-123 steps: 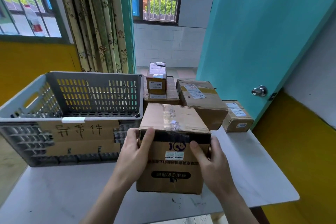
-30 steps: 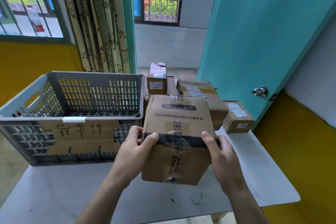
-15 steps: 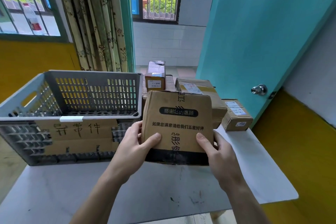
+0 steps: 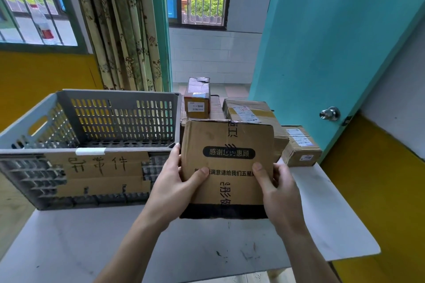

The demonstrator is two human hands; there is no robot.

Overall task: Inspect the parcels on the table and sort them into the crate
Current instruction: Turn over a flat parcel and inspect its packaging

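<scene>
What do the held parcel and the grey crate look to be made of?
Held parcel: brown corrugated cardboard by the look, matte, with printed black text and a dark tape band along its lower edge. Grey crate: apparently moulded plastic, dull finish, walls pierced with regular slots; a cardboard sign is taped to its front.

A brown cardboard parcel with black printed characters and a black tape band along its lower edge [image 4: 227, 167] is held upright at the frame's centre, printed face toward the camera. Behind it, toward the upper right, sit a larger taped brown carton [image 4: 250, 112], a small upright brown box with a white label [image 4: 197, 101] and a low brown box [image 4: 301, 147]. At left stands the grey perforated plastic crate [image 4: 92, 122], a hand-lettered cardboard sign on its front.
</scene>
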